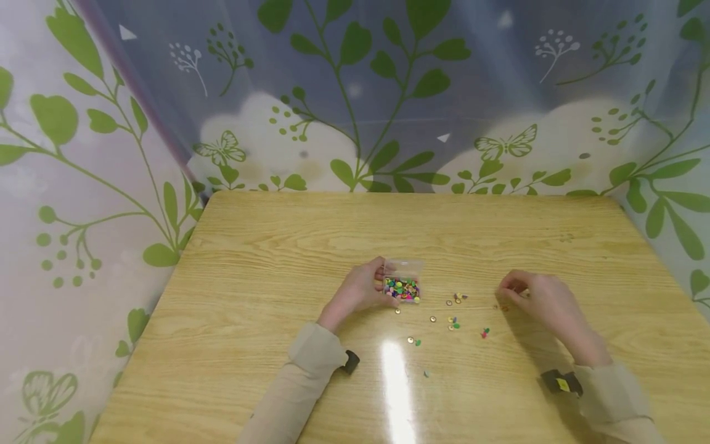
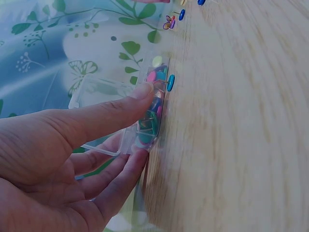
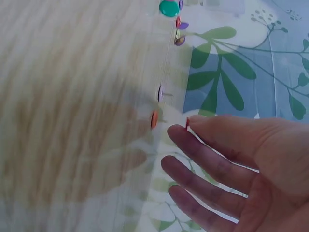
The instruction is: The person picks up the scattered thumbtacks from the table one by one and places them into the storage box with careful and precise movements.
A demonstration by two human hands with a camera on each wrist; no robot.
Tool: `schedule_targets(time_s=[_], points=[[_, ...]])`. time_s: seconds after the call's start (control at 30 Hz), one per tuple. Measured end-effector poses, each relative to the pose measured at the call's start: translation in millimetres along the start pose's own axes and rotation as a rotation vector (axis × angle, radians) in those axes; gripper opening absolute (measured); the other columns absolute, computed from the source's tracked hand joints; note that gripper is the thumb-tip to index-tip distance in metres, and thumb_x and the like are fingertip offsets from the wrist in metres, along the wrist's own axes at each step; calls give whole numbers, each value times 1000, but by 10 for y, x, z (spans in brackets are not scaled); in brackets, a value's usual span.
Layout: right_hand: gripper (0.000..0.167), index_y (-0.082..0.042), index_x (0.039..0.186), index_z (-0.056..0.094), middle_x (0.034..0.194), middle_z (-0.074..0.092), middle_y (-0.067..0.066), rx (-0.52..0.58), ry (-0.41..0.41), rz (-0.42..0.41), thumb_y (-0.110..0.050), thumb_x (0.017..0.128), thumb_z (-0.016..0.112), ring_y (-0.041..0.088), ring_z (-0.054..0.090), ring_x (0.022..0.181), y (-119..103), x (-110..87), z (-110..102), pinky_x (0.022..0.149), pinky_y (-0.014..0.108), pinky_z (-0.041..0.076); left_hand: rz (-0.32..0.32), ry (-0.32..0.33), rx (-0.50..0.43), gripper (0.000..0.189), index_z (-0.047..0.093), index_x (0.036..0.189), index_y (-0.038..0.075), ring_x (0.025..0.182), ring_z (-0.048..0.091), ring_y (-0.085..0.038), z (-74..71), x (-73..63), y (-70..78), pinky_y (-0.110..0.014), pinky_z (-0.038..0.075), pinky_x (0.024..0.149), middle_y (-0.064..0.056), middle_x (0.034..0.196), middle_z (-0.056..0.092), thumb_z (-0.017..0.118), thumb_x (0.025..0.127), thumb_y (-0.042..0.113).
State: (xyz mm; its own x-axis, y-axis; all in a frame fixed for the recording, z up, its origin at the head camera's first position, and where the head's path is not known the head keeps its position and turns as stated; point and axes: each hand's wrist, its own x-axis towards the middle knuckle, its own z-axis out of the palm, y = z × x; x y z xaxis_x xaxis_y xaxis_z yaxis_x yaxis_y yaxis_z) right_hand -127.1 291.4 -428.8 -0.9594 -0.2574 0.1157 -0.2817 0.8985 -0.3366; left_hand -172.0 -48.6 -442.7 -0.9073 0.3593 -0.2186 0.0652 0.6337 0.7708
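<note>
My left hand (image 1: pixel 362 288) holds a small clear plastic box (image 1: pixel 405 267) of multicoloured thumbtacks (image 1: pixel 402 288), its hinged lid raised. In the left wrist view the thumb lies along the near side and the fingers curl beneath; a blue thumbtack (image 2: pixel 171 82) is on the table just beside the box. Over to the right, my right hand (image 1: pixel 546 303) pinches a small red thumbtack (image 3: pixel 187 123) between thumb and index finger, the other fingers spread loosely. On the table near those fingertips are an orange thumbtack (image 3: pixel 154 119) and a pale one (image 3: pixel 161 94).
Loose thumbtacks lie scattered between the hands, among them a red one (image 1: pixel 484 335), a gold-coloured one (image 1: pixel 432 319) and a green one (image 1: pixel 418 343). The wooden table (image 1: pixel 266 246) meets a leaf-patterned curtain (image 1: pixel 355 92) at the back and left.
</note>
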Motion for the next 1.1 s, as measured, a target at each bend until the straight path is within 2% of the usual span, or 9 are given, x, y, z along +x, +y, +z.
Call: schedule_targets(time_s=[0.27,0.47,0.83,1.1], points=[[7,-12,95,74,83,75,5,29,10,-14,-17,91,76,13,64,62,-217,96,78,55,32,46,2,6,-5,60,60,126,11,107,64,-26,-8,2,-5,-38,54,93,-10,117,63,91,76,17],[5,-16,90,73,79,74,-2,43,36,-91,-17,88,79,16,68,69,-465,211,196,57,32,48,0,7,1,59,59,125,11,106,63,-26,-12,-1,-7,-40,54,93,-10,117,63,91,76,18],[7,-18,86,74,79,72,-7,75,29,-184,-18,86,81,9,64,69,-948,420,351,61,30,52,8,1,-41,62,61,129,12,108,67,-27,-5,-2,-21,-38,55,94,-11,124,64,91,75,14],[7,-17,91,77,82,74,-6,110,35,-208,-19,86,81,7,65,71,-1073,465,424,62,28,54,42,-6,-35,60,61,126,10,108,69,-29,-10,4,-31,-38,56,92,-15,124,65,92,74,14]])
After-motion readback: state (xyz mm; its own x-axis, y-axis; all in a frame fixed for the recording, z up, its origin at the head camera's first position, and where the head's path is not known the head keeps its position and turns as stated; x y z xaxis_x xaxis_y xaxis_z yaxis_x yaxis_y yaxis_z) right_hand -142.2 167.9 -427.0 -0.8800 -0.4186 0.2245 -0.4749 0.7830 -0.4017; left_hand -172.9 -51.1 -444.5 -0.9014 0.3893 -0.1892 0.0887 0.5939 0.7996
